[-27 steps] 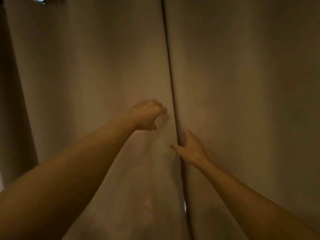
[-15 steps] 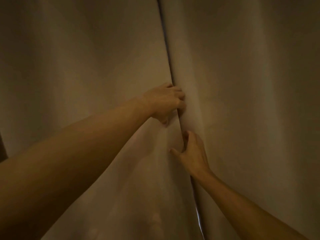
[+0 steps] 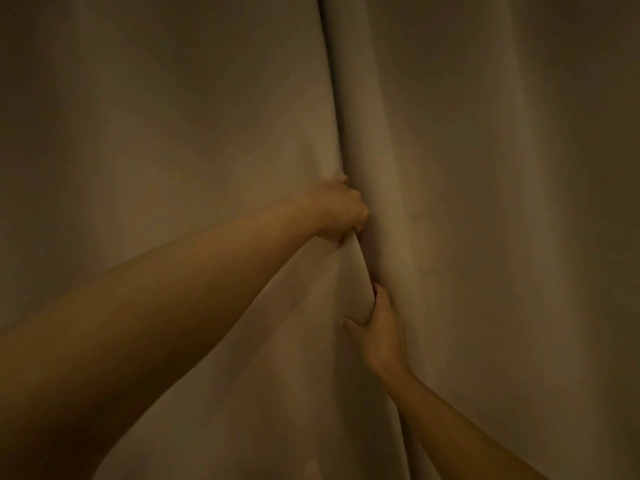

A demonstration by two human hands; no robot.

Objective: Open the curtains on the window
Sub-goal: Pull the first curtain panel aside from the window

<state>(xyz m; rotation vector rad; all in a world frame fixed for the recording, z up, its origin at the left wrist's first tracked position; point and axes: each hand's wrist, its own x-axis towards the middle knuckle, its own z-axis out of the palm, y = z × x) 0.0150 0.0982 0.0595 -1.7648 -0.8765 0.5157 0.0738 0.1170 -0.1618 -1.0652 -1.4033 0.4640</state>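
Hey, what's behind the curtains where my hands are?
Nothing shows. The left curtain and right curtain meet without a gap. The left hand grips one edge; the right hand's fingertips disappear behind the other.

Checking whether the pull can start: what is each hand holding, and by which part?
Left hand grips the left curtain by its inner edge. Right hand, lower down, has fingers tucked behind the right curtain's inner edge, thumb spread.

Both your forearms are bare as far as the view shows them; no sleeve reaches the wrists. Your left hand (image 3: 337, 211) and your right hand (image 3: 382, 332) carry no glove, ring, watch or bracelet. The dim light hides any finer detail on your fingers (image 3: 375, 292).
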